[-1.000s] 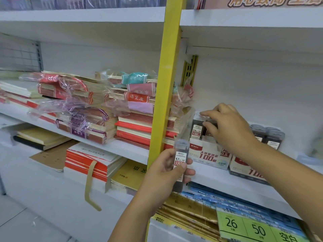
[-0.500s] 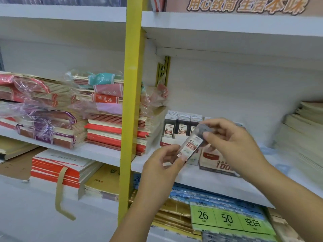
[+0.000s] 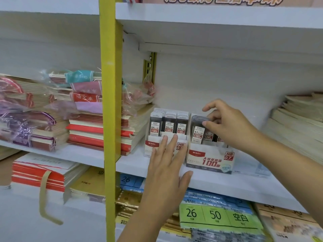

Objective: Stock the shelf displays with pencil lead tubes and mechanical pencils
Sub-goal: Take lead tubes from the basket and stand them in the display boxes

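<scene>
Two white display boxes stand side by side on the middle shelf. The left box [image 3: 150, 148], marked 0.5, holds rows of dark pencil lead tubes [image 3: 169, 124]. The right box [image 3: 208, 158], marked 0.7, holds more tubes. My right hand [image 3: 225, 124] pinches the cap of one lead tube [image 3: 197, 131] that stands at the front left corner of the right box. My left hand [image 3: 167, 165] has straight fingers laid against the front of the left box and holds nothing.
A yellow upright post [image 3: 110, 109] divides the shelving left of the boxes. Stacked notebooks in plastic wrap [image 3: 83, 109] fill the shelf to the left; paper stacks [image 3: 300, 123] lie at the right. Packs with 26 and 50 labels [image 3: 215, 215] sit on the shelf below.
The tube passed from my left hand to my right, which has carried it up into the right box. My left hand let go and moved onto the left box front.
</scene>
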{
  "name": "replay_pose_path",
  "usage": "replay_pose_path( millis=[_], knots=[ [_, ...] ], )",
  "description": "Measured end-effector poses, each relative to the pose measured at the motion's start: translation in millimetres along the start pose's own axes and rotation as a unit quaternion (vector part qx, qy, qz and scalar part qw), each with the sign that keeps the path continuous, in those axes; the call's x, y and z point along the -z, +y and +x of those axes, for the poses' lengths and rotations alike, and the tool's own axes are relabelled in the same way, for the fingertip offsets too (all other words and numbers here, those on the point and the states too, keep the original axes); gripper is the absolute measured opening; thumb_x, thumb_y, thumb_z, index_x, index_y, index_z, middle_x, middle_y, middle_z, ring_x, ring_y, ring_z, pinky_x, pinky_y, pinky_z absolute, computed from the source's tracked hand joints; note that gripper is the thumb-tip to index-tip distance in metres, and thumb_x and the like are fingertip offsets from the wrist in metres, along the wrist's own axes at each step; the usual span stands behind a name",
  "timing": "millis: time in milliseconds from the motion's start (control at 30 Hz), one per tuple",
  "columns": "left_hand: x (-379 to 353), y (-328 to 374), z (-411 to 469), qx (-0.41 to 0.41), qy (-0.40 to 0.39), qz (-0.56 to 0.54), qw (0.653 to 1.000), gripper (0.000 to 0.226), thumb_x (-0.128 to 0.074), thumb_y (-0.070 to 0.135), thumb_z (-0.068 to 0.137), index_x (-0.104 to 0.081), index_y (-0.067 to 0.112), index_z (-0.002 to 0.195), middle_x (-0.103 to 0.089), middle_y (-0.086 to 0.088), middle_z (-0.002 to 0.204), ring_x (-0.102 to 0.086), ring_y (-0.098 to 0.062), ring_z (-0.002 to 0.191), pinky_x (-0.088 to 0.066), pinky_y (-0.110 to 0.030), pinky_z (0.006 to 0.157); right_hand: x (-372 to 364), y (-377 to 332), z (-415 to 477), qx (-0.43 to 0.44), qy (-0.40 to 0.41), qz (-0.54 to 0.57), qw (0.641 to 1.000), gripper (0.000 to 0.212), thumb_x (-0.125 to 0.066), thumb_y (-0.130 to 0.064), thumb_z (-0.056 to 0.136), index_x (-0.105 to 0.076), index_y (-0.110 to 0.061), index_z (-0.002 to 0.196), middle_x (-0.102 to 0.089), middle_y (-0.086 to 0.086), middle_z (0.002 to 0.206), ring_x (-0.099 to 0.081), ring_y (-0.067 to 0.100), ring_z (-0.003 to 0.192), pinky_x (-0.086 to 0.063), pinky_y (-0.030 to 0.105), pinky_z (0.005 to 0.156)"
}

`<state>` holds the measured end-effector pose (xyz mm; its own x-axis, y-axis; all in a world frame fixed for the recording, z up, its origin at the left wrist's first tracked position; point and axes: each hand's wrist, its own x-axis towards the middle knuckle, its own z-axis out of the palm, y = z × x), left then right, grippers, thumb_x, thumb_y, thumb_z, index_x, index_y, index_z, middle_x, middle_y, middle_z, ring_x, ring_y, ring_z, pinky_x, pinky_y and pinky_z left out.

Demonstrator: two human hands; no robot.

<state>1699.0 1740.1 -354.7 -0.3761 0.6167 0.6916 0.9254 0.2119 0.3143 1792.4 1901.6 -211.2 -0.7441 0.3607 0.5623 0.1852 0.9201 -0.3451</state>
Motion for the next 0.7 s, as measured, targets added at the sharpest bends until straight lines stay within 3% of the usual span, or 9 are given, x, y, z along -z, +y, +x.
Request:
replay_pose_path(
  millis=[67,133,267,367,433,500,600,700],
  knots=[
    [-0.7,-3.3,-0.7,-0.007,0.002,-0.001,1.0,0.066,-0.042,0.049,0.102,-0.008,0.041,0.158,0.022,0.025,0.162,0.027,-0.004,0.149,0.008,-0.032,0.121,-6.2,3.3,5.9,-0.007,-0.003,-0.03,1.0,0.018,-0.066,-0.026,0.089,-0.053,-0.037,0.095,-0.063,-0.014,0.088,-0.059,-0.001,0.077,-0.039,0.014,0.061],
    [0.0,-6.0,-0.9,-0.014,0.0,-0.003,1.0,0.066,-0.043,0.048,0.102,-0.009,0.041,0.158,0.017,0.023,0.164,0.025,-0.003,0.15,0.007,-0.032,0.121,-10.8,5.4,9.6,0.021,0.035,-0.131,0.991,0.012,-0.068,-0.029,0.087,-0.06,-0.034,0.095,-0.053,-0.011,0.092,-0.048,0.007,0.087,-0.036,0.021,0.069],
    [4.2,-6.4,-4.2,-0.013,-0.012,-0.019,1.0,0.064,-0.047,0.048,0.101,-0.017,0.04,0.157,0.013,0.023,0.165,0.024,0.001,0.149,0.004,-0.03,0.122,-9.7,0.9,5.4,0.017,0.049,-0.211,0.976,0.03,-0.065,-0.029,0.09,-0.064,-0.032,0.12,-0.044,-0.007,0.097,-0.034,0.008,0.098,-0.035,0.027,0.077],
    [12.7,-2.4,-17.8,0.006,0.005,-0.053,0.999,0.059,-0.051,0.051,0.098,-0.032,0.041,0.152,-0.001,0.026,0.165,0.013,0.005,0.15,0.0,-0.022,0.118,-1.4,-11.5,-26.0,0.037,0.091,-0.142,0.985,0.035,-0.059,-0.027,0.093,-0.059,-0.028,0.127,-0.045,-0.009,0.097,-0.039,0.005,0.096,-0.033,0.021,0.08],
    [19.9,2.4,-36.7,0.014,0.022,-0.078,0.997,0.052,-0.049,0.055,0.093,-0.046,0.039,0.143,-0.024,0.025,0.157,-0.009,0.004,0.147,-0.004,-0.011,0.115,0.7,-22.5,-64.8,0.056,0.107,-0.047,0.992,0.027,-0.056,-0.028,0.091,-0.062,-0.031,0.118,-0.049,-0.016,0.09,-0.048,0.002,0.085,-0.036,0.012,0.072],
    [21.5,5.4,-64.9,0.028,0.009,-0.1,0.995,0.049,-0.044,0.056,0.09,-0.056,0.035,0.132,-0.041,0.023,0.137,-0.029,0.004,0.132,-0.017,-0.005,0.108,-7.3,-25.8,-110.3,0.053,0.069,0.06,0.994,0.018,-0.058,-0.028,0.091,-0.063,-0.038,0.104,-0.057,-0.017,0.087,-0.053,0.001,0.079,-0.04,0.008,0.067],
    [8.4,-1.9,-124.3,0.053,-0.155,-0.109,0.981,0.046,-0.046,0.053,0.092,-0.056,0.034,0.131,-0.046,0.02,0.13,-0.04,-0.001,0.125,-0.034,-0.016,0.1,-37.7,-11.3,-171.7,-0.04,-0.061,0.152,0.986,0.018,-0.063,-0.024,0.092,-0.065,-0.041,0.095,-0.061,-0.014,0.081,-0.055,0.003,0.07,-0.042,0.011,0.062],
    [-24.0,-24.1,-197.4,0.099,-0.367,-0.071,0.922,0.05,-0.054,0.047,0.098,-0.046,0.028,0.144,-0.041,0.009,0.147,-0.038,-0.013,0.136,-0.035,-0.028,0.109,-93.4,25.5,-232.2,-0.166,-0.243,0.138,0.946,0.015,-0.061,-0.026,0.094,-0.063,-0.039,0.102,-0.06,-0.014,0.089,-0.057,-0.003,0.078,-0.044,0.011,0.067]
  ],
)
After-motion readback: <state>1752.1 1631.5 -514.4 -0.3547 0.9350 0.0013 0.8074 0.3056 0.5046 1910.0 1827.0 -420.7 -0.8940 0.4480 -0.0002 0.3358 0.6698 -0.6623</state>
